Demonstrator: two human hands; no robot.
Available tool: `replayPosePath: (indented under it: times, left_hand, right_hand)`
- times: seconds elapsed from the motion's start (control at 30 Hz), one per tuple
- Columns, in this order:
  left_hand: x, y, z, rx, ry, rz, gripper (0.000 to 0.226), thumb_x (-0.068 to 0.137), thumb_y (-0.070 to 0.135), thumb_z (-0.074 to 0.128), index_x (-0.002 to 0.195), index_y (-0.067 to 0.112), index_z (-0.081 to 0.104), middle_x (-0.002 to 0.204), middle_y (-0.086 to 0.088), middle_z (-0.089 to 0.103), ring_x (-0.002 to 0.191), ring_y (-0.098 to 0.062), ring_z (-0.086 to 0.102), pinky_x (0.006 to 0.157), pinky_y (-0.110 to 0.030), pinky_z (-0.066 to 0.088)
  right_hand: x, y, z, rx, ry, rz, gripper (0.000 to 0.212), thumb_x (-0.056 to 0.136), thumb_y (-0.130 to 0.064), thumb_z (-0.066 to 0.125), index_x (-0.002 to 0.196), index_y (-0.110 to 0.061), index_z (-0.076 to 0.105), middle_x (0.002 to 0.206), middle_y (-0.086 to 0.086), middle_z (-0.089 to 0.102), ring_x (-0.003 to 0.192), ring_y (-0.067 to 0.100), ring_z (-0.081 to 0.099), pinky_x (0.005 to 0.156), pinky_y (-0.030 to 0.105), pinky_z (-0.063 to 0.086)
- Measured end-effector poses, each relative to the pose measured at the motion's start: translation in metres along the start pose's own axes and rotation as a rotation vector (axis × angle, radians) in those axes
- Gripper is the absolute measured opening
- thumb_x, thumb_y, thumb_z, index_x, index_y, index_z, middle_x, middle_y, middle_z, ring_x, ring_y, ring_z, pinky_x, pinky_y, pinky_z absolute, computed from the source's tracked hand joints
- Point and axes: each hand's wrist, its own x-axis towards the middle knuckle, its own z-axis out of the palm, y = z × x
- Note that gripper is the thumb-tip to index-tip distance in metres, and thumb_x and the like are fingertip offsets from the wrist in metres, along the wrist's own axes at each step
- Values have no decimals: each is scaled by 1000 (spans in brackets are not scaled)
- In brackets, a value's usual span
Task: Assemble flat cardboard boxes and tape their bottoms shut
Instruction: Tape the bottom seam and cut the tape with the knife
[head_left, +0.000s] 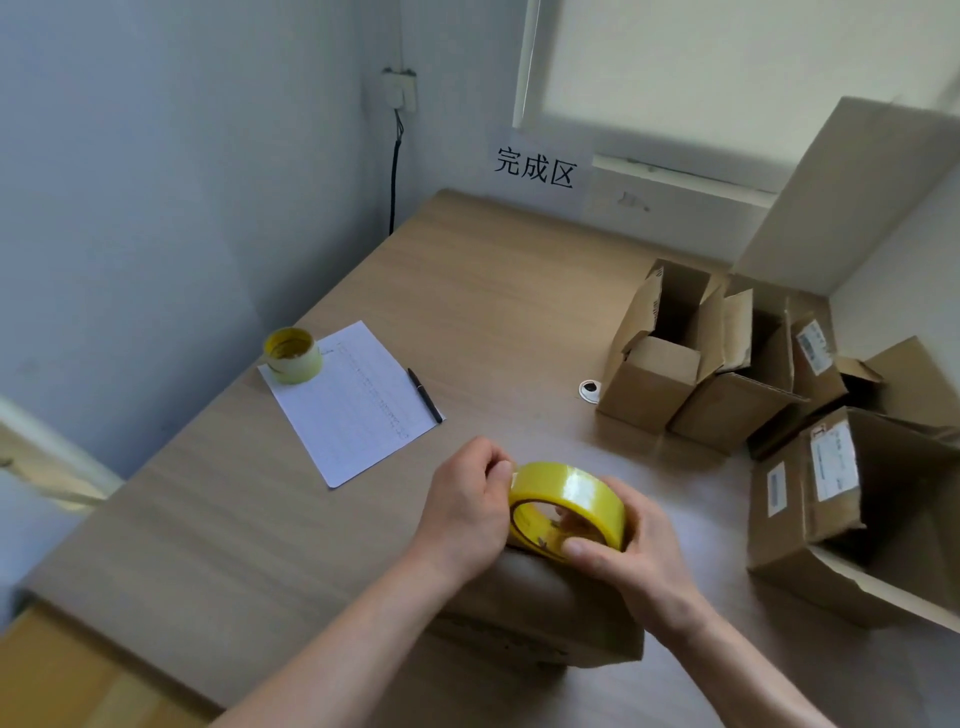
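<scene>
Both hands hide most of the brown box (545, 608) lying at the near edge of the counter (467, 291). The left hand (467, 509) pinches the rim of one yellow tape roll (569, 504) above that box; the right hand (628, 551) grips its other side. A second tape roll (292, 355) sits on one paper sheet (358, 405), beside one pen (425, 395). Open boxes (727, 374) crowd the right, some cut off; I cannot count them surely.

You're in a small office/packing room: plain wood bench (467, 291) vs. pale wall w/ socket (399, 89), printed sign (536, 167) marking a zone, form sheet (353, 400) + pen (424, 395), cardboard boxes (727, 374) stacked at the right.
</scene>
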Motion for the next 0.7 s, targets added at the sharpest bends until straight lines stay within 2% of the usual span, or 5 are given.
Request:
replayPosePath:
  times: [0.13, 0.23, 0.33, 0.5, 0.7]
  left_hand:
    - [0, -1, -8, -198, 31, -203, 25, 95, 5, 43, 73, 11, 54, 66, 0, 63, 73, -23, 65, 71, -43, 57]
    - [0, -8, -25, -298, 79, -298, 24, 95, 5, 39, 77, 7, 54, 60, 0, 67, 71, -25, 68, 70, -43, 58]
    - [-5, -21, -41, -284, 15, -375, 23, 94, 3, 41, 76, 8, 55, 55, -2, 60, 54, -13, 58, 59, -36, 53]
    - [-16, -49, -44, -72, 0, -374, 20, 91, 7, 41, 75, 9, 52, 62, -6, 55, 59, -19, 48, 59, -35, 43]
    - [-25, -75, -42, -9, -18, -435, 21, 90, 10, 44, 72, 16, 53, 64, -2, 57, 62, -21, 51, 61, -34, 44]
  right_hand:
    - [-2, 16, 11, -202, 278, -107, 15, 79, -29, 69, 83, -35, 56, 64, -8, 53, 58, 9, 46, 54, 32, 40]
    - [-3, 21, 11, -273, 389, -220, 35, 78, -20, 67, 100, -43, 52, 75, -12, 59, 63, 7, 53, 58, 18, 41]
    - [-4, 24, 14, -261, 363, -237, 41, 75, -14, 68, 106, -35, 54, 84, -13, 64, 70, 6, 58, 63, 15, 44]
    - [-1, 26, 15, -315, 228, -241, 16, 77, -25, 69, 83, -26, 54, 66, -8, 54, 58, 9, 47, 55, 27, 39]
    - [-13, 29, 30, -514, 203, -470, 33, 90, -59, 52, 109, -32, 48, 95, -27, 51, 76, -4, 47, 70, 18, 41]
